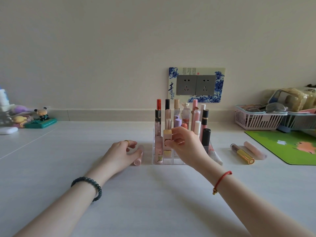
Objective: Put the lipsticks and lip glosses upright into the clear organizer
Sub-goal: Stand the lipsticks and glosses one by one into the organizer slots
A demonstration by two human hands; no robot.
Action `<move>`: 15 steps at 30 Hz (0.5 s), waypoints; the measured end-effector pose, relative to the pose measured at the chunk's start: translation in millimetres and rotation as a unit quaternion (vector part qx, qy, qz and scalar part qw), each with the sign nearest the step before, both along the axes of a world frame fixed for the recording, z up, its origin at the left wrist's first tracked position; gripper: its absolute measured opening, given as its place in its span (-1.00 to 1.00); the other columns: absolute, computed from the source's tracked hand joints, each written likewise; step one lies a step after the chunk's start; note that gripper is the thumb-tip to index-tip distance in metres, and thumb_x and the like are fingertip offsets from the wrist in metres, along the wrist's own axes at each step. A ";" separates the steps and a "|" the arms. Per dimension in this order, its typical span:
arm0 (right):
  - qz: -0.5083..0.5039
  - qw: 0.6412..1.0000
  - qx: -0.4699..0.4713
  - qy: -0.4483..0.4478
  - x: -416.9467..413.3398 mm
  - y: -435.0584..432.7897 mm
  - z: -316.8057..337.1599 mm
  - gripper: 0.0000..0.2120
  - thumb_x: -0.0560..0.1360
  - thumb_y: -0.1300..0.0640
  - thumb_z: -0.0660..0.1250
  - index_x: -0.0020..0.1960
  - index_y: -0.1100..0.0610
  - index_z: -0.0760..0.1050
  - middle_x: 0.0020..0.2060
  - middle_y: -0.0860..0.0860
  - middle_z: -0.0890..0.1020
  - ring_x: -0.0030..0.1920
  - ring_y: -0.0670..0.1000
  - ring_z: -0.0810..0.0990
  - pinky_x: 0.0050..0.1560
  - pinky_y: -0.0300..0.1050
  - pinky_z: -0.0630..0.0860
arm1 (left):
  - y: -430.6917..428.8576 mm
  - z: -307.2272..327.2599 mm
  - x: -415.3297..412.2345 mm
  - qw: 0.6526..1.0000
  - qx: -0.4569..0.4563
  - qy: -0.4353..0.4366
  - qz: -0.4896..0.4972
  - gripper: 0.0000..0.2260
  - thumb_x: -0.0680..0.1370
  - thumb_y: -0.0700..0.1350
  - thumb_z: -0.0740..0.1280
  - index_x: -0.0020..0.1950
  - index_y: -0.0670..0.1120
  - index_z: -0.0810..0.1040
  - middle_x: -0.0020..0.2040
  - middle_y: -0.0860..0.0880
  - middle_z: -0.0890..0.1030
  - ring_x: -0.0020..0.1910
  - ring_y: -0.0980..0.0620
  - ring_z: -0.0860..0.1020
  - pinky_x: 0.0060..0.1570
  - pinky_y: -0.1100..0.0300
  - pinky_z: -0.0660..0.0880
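Observation:
A clear organizer (177,161) stands mid-table against the wall side, with several lipsticks and glosses upright in it. My right hand (188,146) grips a pale yellow square lipstick (167,142) that stands upright in a front slot. My left hand (123,153) rests on a pink tube (138,159) lying on the table just left of the organizer, fingers curled over it. To the right lie a brown and gold lip gloss (242,153) and a pink lipstick (254,150). A clear tube (218,159) lies beside the organizer's right front, partly hidden by my right wrist.
A green mat (290,144) covers the table's right end, behind it a pink basket (256,118) with glasses and a blue basket (294,122). Small figurines (41,117) and a white case (7,130) sit at the far left. A wall socket (196,84) is behind the organizer.

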State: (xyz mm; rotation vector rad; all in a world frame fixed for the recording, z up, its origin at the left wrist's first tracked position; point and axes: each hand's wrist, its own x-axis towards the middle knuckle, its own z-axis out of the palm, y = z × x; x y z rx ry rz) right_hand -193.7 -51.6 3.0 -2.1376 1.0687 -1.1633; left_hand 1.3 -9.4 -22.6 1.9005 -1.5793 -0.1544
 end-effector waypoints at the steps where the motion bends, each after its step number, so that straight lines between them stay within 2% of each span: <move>1: -0.001 1.000 0.003 0.005 -0.2 0.4 -0.9 -0.69 0.44 0.20 0.34 0.17 0.18 0.45 0.04 0.10 0.62 0.00 0.02 0.58 0.02 -0.21 0.52 | -0.2 -0.2 0.0 1.000 0.000 -0.001 0.000 -0.53 0.48 0.13 0.27 0.32 -0.06 0.42 0.23 0.05 0.53 0.17 0.08 0.47 0.10 0.22 0.36; 6: 0.001 1.000 0.007 0.020 -1.2 1.4 -4.0 -0.71 0.45 0.20 0.32 0.17 0.16 0.44 0.04 0.07 0.61 -0.09 -0.07 0.53 -0.24 -0.45 0.42 | -1.0 -2.1 0.2 1.000 -0.003 -0.007 -0.001 -0.51 0.47 0.18 0.25 0.32 -0.04 0.42 0.22 0.07 0.54 0.11 0.10 0.47 0.08 0.22 0.37; 11: -0.009 0.999 0.004 0.033 -1.2 -0.2 -7.1 -0.71 0.45 0.20 0.33 0.16 0.16 0.46 0.04 0.06 0.61 -0.06 -0.06 0.55 -0.06 -0.32 0.46 | -1.1 -3.2 -0.6 1.000 -0.006 -0.009 0.000 -0.49 0.45 0.20 0.25 0.31 -0.04 0.44 0.20 0.07 0.54 0.11 0.08 0.48 0.10 0.19 0.41; 15: -0.015 0.999 -0.006 0.046 -1.6 -1.4 -8.3 -0.71 0.45 0.20 0.33 0.17 0.17 0.47 0.03 0.06 0.60 -0.08 -0.09 0.51 -0.02 -0.30 0.46 | -0.9 -3.1 -1.7 1.000 -0.009 -0.013 -0.005 -0.48 0.45 0.19 0.26 0.31 -0.07 0.43 0.20 0.04 0.55 0.11 0.05 0.50 0.13 0.15 0.43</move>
